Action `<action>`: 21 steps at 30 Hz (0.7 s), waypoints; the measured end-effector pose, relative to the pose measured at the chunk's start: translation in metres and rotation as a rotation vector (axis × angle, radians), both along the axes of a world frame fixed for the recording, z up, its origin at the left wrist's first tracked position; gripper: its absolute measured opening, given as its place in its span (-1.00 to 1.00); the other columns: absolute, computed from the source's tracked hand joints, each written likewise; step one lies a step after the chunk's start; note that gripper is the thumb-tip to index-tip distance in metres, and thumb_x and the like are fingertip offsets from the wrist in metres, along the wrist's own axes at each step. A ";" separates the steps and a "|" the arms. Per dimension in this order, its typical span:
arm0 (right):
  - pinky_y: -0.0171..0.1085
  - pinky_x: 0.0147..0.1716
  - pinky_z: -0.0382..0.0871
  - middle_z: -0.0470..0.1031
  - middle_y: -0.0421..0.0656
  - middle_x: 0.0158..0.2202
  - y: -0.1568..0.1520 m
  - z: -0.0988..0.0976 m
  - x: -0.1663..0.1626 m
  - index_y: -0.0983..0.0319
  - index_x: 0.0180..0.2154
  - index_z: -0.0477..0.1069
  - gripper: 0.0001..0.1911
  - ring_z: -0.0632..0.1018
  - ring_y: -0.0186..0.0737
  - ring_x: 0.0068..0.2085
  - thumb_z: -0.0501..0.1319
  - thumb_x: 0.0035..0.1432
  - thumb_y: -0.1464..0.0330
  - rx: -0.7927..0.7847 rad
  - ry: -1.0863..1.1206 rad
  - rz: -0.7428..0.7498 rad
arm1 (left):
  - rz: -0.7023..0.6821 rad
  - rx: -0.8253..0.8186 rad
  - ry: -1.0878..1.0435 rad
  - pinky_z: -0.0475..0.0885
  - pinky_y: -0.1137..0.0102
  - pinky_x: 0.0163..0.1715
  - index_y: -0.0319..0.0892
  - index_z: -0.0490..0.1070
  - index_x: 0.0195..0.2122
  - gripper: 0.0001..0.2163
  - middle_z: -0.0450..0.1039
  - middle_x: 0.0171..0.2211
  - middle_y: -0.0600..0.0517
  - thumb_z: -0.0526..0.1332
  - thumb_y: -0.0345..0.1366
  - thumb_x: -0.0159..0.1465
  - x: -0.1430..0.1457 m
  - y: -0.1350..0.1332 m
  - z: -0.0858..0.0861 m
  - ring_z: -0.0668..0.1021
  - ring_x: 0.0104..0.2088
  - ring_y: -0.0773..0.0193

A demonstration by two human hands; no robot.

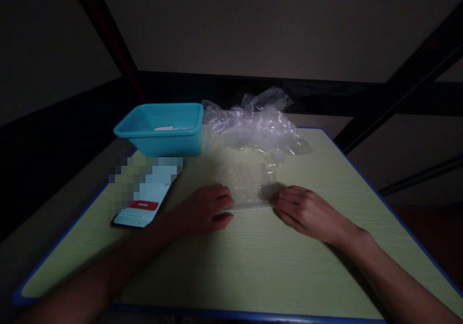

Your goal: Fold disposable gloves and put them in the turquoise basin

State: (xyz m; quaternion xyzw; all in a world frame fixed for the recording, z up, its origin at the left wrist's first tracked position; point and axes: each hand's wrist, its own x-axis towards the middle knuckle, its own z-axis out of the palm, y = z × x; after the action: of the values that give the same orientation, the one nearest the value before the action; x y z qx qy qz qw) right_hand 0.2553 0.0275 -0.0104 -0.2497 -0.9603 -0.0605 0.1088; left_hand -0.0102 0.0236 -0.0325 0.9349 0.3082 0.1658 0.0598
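A small clear plastic bag [248, 184] lies flat on the table, its near edge running between my two hands. At the bag's near left corner is my left hand [206, 209], fingers bent and closed at the edge, with the thumb just below. My right hand [302, 210] pinches the near right corner, its fingers pressed together and pointing left. The fingertips partly hide both corners. Just beyond the bag is a loose, crumpled heap of clear plastic bags [256, 126].
A turquoise plastic basket [162, 145] stands at the back left with something white inside. In front of it lies a phone [148, 203] with a lit screen, partly blurred out. The pale table [246, 276] has a blue edge. Dark bars and a wall stand behind.
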 end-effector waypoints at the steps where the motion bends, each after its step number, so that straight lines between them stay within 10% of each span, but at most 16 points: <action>1: -0.23 -0.34 0.36 0.49 -0.06 -0.40 0.001 -0.001 0.001 0.30 -0.40 0.43 -0.69 0.47 -0.22 -0.39 -0.05 0.25 0.47 -0.030 0.020 -0.005 | -0.005 0.020 0.003 0.33 0.38 -0.33 -0.23 0.38 -0.37 -0.89 0.40 -0.34 -0.04 0.10 -0.34 0.23 0.000 0.000 0.000 0.41 -0.34 0.24; 13: -0.19 -0.31 0.42 0.53 -0.06 -0.35 0.003 0.005 0.007 0.27 -0.30 0.41 -0.76 0.53 -0.19 -0.31 -0.03 0.23 0.44 -0.161 0.377 -0.144 | 0.065 0.202 -0.034 0.37 0.32 -0.31 -0.23 0.39 -0.44 -0.81 0.44 -0.42 -0.05 0.03 -0.45 0.25 -0.003 0.004 0.006 0.44 -0.37 0.23; 21: -0.34 -0.48 0.39 0.56 -0.14 -0.38 -0.003 0.019 0.008 0.22 -0.34 0.39 -0.88 0.56 -0.25 -0.39 0.08 0.18 0.40 -0.380 0.636 -0.298 | 0.122 -0.078 -0.343 0.44 0.41 -0.20 -0.23 0.41 -0.25 -0.83 0.52 -0.22 -0.07 0.03 -0.38 0.27 -0.002 -0.003 0.024 0.55 -0.20 0.27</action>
State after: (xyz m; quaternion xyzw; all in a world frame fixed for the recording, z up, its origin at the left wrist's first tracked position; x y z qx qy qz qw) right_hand 0.2636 0.0247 0.0088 -0.4084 -0.8260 0.1831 0.3426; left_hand -0.0117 0.0208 -0.0080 0.8693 0.3558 0.3142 0.1375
